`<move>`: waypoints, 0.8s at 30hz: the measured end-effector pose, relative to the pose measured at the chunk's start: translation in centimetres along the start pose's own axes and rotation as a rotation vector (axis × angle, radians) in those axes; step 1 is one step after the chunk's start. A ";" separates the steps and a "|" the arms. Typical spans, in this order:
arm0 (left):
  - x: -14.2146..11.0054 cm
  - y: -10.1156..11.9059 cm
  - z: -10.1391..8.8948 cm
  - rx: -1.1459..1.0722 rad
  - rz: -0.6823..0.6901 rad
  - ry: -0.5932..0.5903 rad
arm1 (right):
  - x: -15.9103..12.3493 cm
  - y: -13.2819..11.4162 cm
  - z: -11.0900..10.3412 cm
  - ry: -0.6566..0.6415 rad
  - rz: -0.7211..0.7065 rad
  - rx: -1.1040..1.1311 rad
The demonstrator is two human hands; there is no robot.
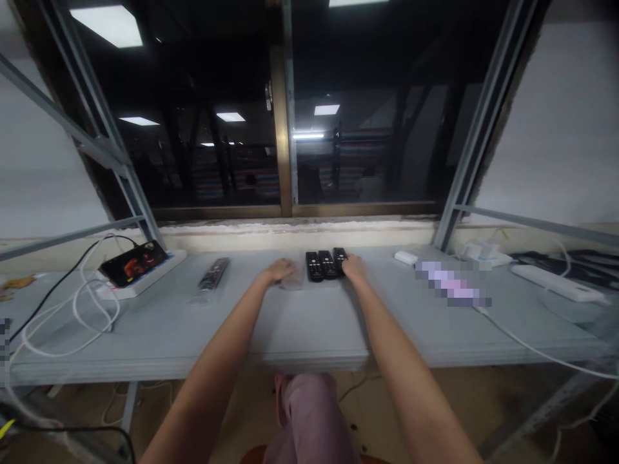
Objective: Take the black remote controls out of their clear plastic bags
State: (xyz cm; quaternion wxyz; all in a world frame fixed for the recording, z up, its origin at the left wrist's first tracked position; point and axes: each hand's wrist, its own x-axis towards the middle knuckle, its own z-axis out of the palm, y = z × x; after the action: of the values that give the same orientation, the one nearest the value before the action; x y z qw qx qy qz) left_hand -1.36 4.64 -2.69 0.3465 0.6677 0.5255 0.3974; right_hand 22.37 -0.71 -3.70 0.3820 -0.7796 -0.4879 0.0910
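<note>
Three black remote controls lie side by side near the back of the grey table: the left remote (314,266), the middle remote (327,264) and the right remote (339,258). My right hand (354,268) has its fingers closed on the right edge of the right remote. Left of the row, my left hand (280,270) is closed on what looks like a clear plastic bag (293,278), blurred, close to the tabletop. Farther left lies another remote (213,274) that seems to be in a clear plastic sleeve.
A phone (134,263) leans on a white power strip (176,258) at the left, among loose cables. Right of my hands are a white charger (405,258), a pixelated phone-like object (452,283) on a cable and another white strip (556,283). Metal posts and a window stand behind.
</note>
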 end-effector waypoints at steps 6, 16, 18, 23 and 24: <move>-0.3 -0.4 0.0 0.638 0.099 -0.372 | -0.6 -0.7 -0.3 -0.064 -0.028 -0.173; 0.0 -1.0 -0.5 0.533 0.265 -0.456 | -1.3 -1.4 -0.8 -0.120 -0.061 -0.276; -0.1 -0.9 -0.6 0.504 0.274 -0.459 | -1.4 -1.5 -0.9 -0.119 -0.050 -0.279; -0.1 -1.0 -0.2 0.556 0.217 -0.436 | -1.6 -1.9 -1.3 -0.104 -0.009 -0.277; -0.1 -1.0 -0.1 0.568 0.207 -0.431 | -1.7 -1.9 -1.4 -0.105 -0.003 -0.281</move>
State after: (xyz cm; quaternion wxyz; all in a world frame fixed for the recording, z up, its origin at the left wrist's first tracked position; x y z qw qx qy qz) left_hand -1.92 4.77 -3.56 0.2081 0.8553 0.4593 0.1190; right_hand 20.91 -2.34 -1.84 0.2430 -0.8188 -0.5163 0.0618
